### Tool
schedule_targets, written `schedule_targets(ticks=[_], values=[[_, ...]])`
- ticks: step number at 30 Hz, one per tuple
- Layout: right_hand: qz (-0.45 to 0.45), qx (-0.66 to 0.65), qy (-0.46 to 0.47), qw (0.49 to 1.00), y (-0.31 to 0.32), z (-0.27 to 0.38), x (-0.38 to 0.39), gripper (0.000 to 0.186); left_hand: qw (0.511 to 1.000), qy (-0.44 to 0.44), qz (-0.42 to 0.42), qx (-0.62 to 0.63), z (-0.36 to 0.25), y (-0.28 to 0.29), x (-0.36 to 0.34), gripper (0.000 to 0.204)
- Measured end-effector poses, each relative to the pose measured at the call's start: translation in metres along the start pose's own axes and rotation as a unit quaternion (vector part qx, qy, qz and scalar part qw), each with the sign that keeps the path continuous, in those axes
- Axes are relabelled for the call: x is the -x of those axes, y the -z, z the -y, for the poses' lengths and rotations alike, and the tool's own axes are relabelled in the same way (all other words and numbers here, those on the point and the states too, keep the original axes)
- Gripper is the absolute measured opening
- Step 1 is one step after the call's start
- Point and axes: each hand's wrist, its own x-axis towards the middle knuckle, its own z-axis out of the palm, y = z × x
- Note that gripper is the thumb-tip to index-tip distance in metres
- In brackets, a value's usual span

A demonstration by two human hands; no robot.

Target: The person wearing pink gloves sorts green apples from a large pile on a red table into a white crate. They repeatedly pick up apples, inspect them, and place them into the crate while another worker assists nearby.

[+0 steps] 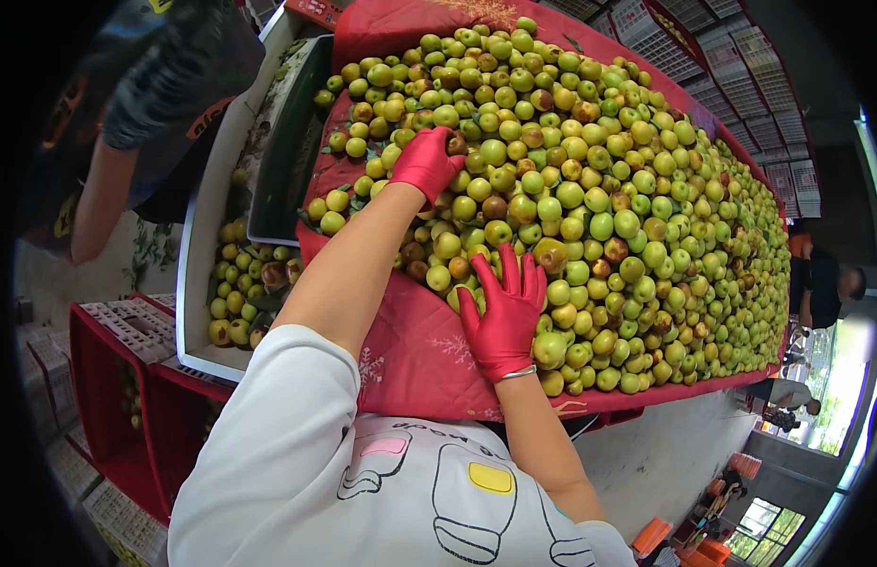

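Observation:
A broad heap of small round yellow-green fruit [599, 198], which look like jujubes, covers a red cloth [419, 331]; some have brown patches. My left hand [427, 165], in a red glove, reaches over the heap's left part. Its fingers are closed round a brown jujube [456, 145]. My right hand [504, 317], gloved in red too, lies palm down on the heap's near edge. Its fingers are spread over the fruit, and none shows in its grasp; what lies under the palm is hidden. A brownish fruit [550, 253] lies just beyond its fingertips.
On the left, a white-rimmed bin [195, 283] holds more fruit, with a dark green tray [287, 161] across it. Red crates [112, 397] stand below it. Another person's arm [103, 198] is at the far left. Stacked white crates [740, 76] line the far right.

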Motion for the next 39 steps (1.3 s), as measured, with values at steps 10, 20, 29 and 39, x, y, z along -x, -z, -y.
schedule_targets(ticks=[10, 20, 29, 39], values=[[-0.003, -0.01, -0.008, 1.0, 0.0, -0.001, 0.002, 0.044, 0.829, 0.01, 0.103, 0.549, -0.046, 0.039, 0.087, 0.051], [-0.023, -0.013, 0.031, 0.999, -0.008, -0.006, 0.006, 0.041, 0.758, 0.141, 0.105, 0.629, -0.024, 0.103, 0.2, 0.04], [-0.018, -0.006, 0.033, 0.999, -0.007, -0.008, 0.006, 0.042, 0.923, 0.381, -0.05, 0.018, 0.109, 0.272, 0.406, 0.028], [0.028, -0.006, 0.025, 0.999, -0.001, 0.002, 0.021, 0.044, 0.986, 0.116, 0.043, 0.108, 0.045, 0.18, 0.198, 0.023]])
